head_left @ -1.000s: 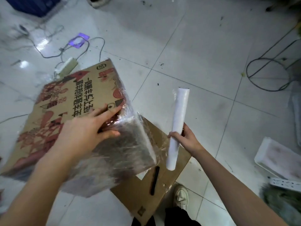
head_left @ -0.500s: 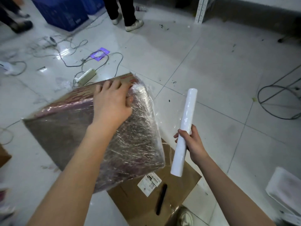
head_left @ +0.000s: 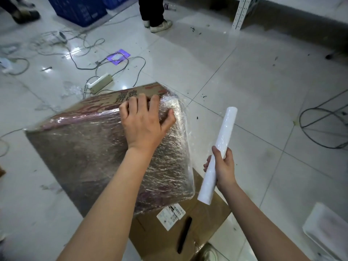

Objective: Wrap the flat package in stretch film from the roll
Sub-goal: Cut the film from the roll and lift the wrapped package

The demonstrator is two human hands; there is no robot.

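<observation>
The flat package [head_left: 90, 153] is a wide cardboard box with red print, tilted up on edge, its near face covered in wrinkled stretch film. My left hand [head_left: 145, 125] grips its upper far edge, fingers curled over the top and thumb on the filmed face. My right hand [head_left: 223, 166] holds the white film roll [head_left: 219, 149] around its lower half, to the right of the package. A clear sheet of film [head_left: 188, 132] runs from the roll to the package's right edge.
A flattened brown cardboard sheet [head_left: 205, 219] with a white label and a black marker [head_left: 184, 234] lies under the package. A power strip [head_left: 99, 82] and cables trail at the left, a wire loop [head_left: 320, 127] at the right. A person's legs [head_left: 154, 14] stand far back by blue crates [head_left: 82, 10].
The package has turned from printed face up to standing on edge with its filmed face toward me. My left hand moved to its top edge. The roll stayed at the right.
</observation>
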